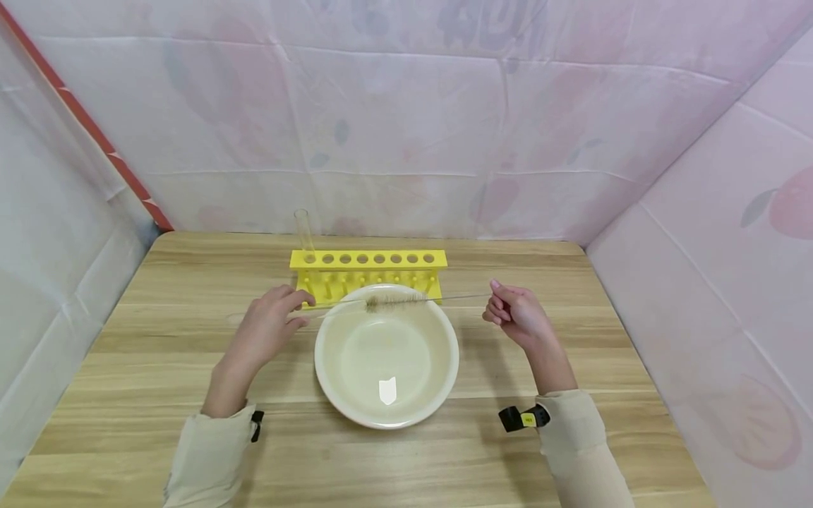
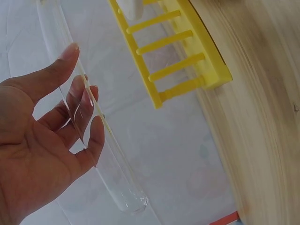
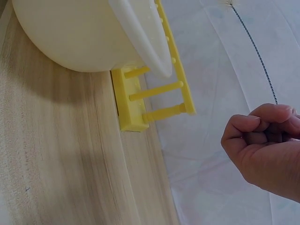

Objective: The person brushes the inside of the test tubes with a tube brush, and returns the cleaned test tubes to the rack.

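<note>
My left hand (image 1: 267, 324) holds a clear glass test tube (image 2: 124, 183) between thumb and curled fingers, lying nearly level over the left side of the basin. In the left wrist view its rounded closed end points down and away. My right hand (image 1: 521, 314) pinches the twisted wire handle (image 3: 258, 54) of a test tube brush (image 1: 396, 302). The bristles hang above the basin's far rim, at the tube's mouth; how far the tip sits inside cannot be told. Below them stands a cream basin (image 1: 322, 360) with what looks like water in it.
Behind the basin stands a yellow test tube rack (image 1: 368, 261), partly hidden by it. Another clear test tube (image 1: 303, 227) stands upright in its leftmost hole. The wooden table (image 1: 394, 466) meets fabric-covered walls (image 1: 394, 134) at the back and sides.
</note>
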`<state>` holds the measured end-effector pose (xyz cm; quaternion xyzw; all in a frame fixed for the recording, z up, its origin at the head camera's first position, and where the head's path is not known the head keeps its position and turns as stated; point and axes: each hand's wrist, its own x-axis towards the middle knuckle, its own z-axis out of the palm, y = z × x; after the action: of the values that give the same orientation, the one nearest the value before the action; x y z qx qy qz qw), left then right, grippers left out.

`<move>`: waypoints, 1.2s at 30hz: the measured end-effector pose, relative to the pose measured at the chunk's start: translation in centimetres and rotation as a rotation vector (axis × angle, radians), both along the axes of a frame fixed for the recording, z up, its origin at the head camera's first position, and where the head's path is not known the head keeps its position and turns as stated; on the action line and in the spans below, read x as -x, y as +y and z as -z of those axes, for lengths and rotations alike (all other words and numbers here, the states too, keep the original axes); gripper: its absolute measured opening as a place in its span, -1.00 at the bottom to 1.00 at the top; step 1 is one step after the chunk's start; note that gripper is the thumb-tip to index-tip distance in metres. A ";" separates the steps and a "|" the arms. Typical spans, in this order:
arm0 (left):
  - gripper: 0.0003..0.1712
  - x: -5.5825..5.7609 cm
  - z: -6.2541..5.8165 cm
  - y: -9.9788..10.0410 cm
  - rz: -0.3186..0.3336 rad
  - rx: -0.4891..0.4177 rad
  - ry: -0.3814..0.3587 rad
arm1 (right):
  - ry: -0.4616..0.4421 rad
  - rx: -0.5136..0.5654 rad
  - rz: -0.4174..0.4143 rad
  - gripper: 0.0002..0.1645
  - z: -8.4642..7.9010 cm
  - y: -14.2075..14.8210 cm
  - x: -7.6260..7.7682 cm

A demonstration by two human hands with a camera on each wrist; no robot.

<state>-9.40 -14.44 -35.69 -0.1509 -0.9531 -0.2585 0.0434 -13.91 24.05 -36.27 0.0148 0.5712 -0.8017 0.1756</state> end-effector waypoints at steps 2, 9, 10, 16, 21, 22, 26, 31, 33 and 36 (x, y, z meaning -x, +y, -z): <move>-0.73 0.0 0.1 0.1 0.004 0.001 -0.007 | 0.002 -0.002 -0.002 -0.44 0.1 0.0 0.0; -0.73 0.0 0.3 0.1 0.028 -0.046 -0.029 | 0.026 -0.030 -0.005 -0.43 0.1 -0.1 0.2; -0.73 0.0 0.3 0.1 0.034 -0.058 -0.028 | 0.030 -0.039 -0.004 -0.43 0.1 -0.2 0.1; -0.72 -0.1 0.4 -0.1 0.054 -0.111 -0.009 | 0.052 -0.111 0.021 -0.42 -0.2 -0.3 0.1; -0.72 -0.1 0.5 -0.1 0.050 -0.114 -0.015 | 0.056 -0.160 0.039 -0.42 -0.4 -0.5 0.0; -0.72 -0.1 0.6 -0.1 0.049 -0.116 -0.018 | 0.058 -0.170 0.040 -0.42 -0.4 -0.6 0.0; -0.72 0.0 0.8 -0.1 0.057 -0.113 -0.015 | 0.066 -0.214 0.041 -0.43 -0.5 -0.5 -0.1; -0.72 -0.1 0.9 0.0 0.068 -0.101 -0.021 | 0.063 -0.242 0.043 -0.43 -0.7 -0.5 0.0; -0.72 -0.1 0.9 0.0 0.067 -0.097 -0.032 | 0.063 -0.250 0.044 -0.43 -0.7 -0.4 0.0; -0.71 -0.1 0.8 0.0 0.067 -0.089 -0.052 | 0.069 -0.265 0.045 -0.43 -0.9 -0.5 0.1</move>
<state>-9.34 -14.49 -36.52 -0.1742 -0.9359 -0.3056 0.0167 -13.96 23.59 -35.42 0.0230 0.6773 -0.7230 0.1341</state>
